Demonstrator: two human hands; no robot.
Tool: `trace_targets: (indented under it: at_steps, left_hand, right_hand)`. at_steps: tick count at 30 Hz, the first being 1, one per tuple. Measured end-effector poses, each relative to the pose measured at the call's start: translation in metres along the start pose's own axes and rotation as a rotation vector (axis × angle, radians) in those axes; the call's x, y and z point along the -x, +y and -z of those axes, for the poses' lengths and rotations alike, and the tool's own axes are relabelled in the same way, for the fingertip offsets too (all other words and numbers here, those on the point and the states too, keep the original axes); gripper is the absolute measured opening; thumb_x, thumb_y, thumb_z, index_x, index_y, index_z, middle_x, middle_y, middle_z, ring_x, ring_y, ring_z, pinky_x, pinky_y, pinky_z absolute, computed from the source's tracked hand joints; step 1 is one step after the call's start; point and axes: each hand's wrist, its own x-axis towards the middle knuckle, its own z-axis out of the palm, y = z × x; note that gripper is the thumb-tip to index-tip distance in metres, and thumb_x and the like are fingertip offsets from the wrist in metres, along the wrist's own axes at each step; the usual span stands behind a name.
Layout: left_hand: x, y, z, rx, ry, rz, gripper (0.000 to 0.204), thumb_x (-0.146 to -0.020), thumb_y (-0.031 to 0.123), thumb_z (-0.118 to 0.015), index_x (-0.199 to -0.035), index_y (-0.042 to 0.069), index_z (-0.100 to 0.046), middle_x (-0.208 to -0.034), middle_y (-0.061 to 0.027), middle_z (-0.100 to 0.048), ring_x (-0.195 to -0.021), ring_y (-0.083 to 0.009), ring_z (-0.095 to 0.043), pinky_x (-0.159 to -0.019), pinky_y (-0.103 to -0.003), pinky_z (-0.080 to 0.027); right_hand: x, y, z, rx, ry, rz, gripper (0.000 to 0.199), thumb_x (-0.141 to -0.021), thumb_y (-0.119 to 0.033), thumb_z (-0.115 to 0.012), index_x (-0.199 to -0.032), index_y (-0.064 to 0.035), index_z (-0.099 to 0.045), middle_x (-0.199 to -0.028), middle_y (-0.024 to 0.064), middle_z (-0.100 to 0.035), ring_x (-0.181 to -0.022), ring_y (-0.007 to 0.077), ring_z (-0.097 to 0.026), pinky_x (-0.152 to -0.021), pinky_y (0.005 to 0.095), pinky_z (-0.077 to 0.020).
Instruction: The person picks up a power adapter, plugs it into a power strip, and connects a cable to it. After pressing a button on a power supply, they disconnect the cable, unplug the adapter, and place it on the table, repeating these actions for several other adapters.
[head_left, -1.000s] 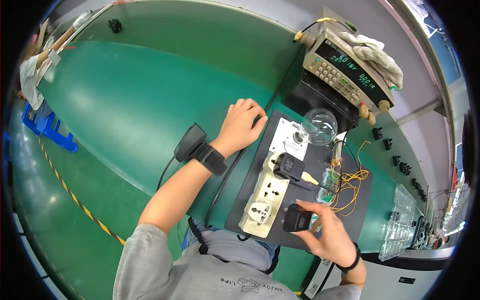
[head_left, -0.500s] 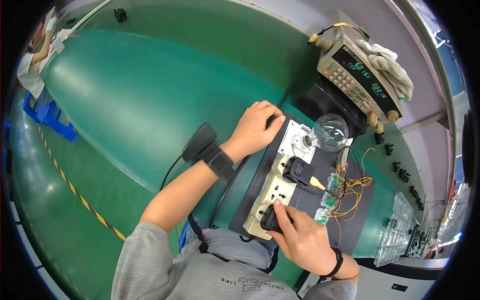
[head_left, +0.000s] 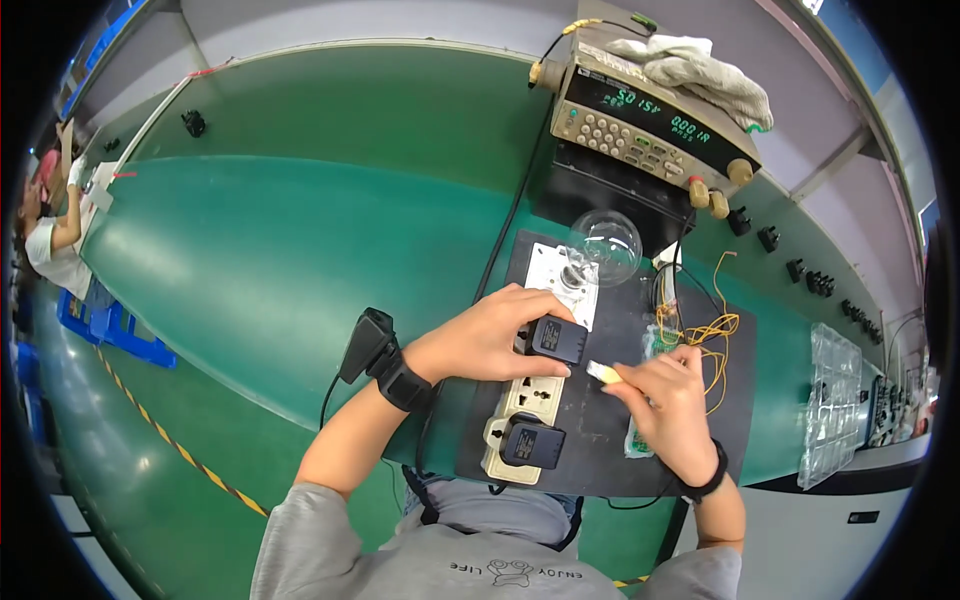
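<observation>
My left hand (head_left: 490, 335) grips a black power adapter (head_left: 560, 341) between thumb and fingers; the adapter sits at the upper part of a cream power strip (head_left: 541, 398). Just right of it, my right hand (head_left: 668, 405) pinches a yellow-sleeved USB plug (head_left: 601, 371), its pale tip facing the adapter, a small gap apart. A second black adapter (head_left: 533, 443) sits in the strip's lower socket, untouched. Beside the right hand lie green circuit boards (head_left: 660, 340) and tangled yellow wires (head_left: 712, 330), partly covered by the fingers.
Beyond the strip, a clear glass bulb (head_left: 607, 245) rises from a white socket plate (head_left: 546, 270) on the dark board (head_left: 590, 440). A bench power supply (head_left: 640, 125) stands behind, gloves (head_left: 700, 72) on top. Clear plastic trays (head_left: 832, 405) are right. A co-worker (head_left: 55, 240) sits far left.
My left hand has come from the board's far edge onto the upper adapter. My right hand has let go of the lower adapter and now holds the yellow plug, which is out of the upper adapter.
</observation>
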Motion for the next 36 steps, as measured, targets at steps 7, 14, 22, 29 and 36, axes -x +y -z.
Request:
trace_targets:
  at_steps: [7, 14, 22, 29, 36]
  left_hand:
    - [-0.003, 0.027, 0.002, 0.131, 0.421, -0.239, 0.049, -0.065, 0.009, -0.08, -0.106, 0.001, -0.057, -0.107, -0.0112, -0.061, -0.101, -0.0258, -0.057, -0.086, -0.033, -0.046]
    - [0.008, 0.055, -0.038, -0.127, 0.207, -0.404, 0.062, -0.063, 0.027, -0.084, -0.112, 0.006, -0.052, -0.113, -0.0132, -0.061, -0.101, -0.0277, -0.058, -0.089, -0.04, -0.036]
    - [0.002, 0.031, -0.027, -0.092, 0.484, -0.327, 0.058, -0.068, 0.023, -0.079, -0.115, 0.003, -0.052, -0.113, -0.0122, -0.054, -0.106, -0.0261, -0.052, -0.088, -0.037, -0.039]
    - [-0.013, -0.089, 0.024, -0.397, 1.005, 0.286, 0.043, -0.085, 0.02, -0.064, -0.122, 0.004, -0.047, -0.114, -0.0132, -0.047, -0.103, -0.0287, -0.046, -0.091, -0.037, -0.038]
    - [-0.071, -0.131, 0.063, -0.736, 0.94, 0.462, 0.044, -0.083, 0.022, -0.067, -0.121, 0.006, -0.052, -0.111, -0.0169, -0.056, -0.103, -0.0298, -0.053, -0.09, -0.038, -0.042]
  right_hand:
    - [0.049, -0.026, -0.005, -0.215, -0.062, 0.013, 0.021, -0.068, -0.017, -0.076, -0.085, -0.0058, -0.07, -0.069, -0.0002, -0.063, -0.063, 0.0143, -0.054, -0.077, 0.034, -0.0332]
    - [0.045, -0.032, -0.014, -0.18, 0.074, 0.137, 0.018, -0.064, -0.012, -0.076, -0.08, -0.006, -0.068, -0.064, -0.0008, -0.056, -0.062, 0.0163, -0.052, -0.074, 0.035, -0.0339]
    - [0.028, -0.011, 0.014, -0.229, -0.019, 0.082, 0.023, -0.068, -0.02, -0.076, -0.083, -0.0067, -0.066, -0.074, 0.0022, -0.059, -0.073, 0.0194, -0.054, -0.079, 0.0359, -0.0367]
    - [-0.029, 0.211, 0.049, 0.186, 0.178, -0.499, 0.059, -0.07, -0.028, -0.077, -0.118, -0.002, -0.056, -0.107, 0.0163, -0.062, -0.095, 0.0314, -0.058, -0.088, 0.0397, -0.0406]
    - [-0.082, 0.361, -0.01, 0.115, 0.322, -0.768, 0.067, -0.066, -0.031, -0.077, -0.12, -0.0001, -0.053, -0.117, 0.0196, -0.058, -0.112, 0.0337, -0.053, -0.094, 0.0483, -0.0388]
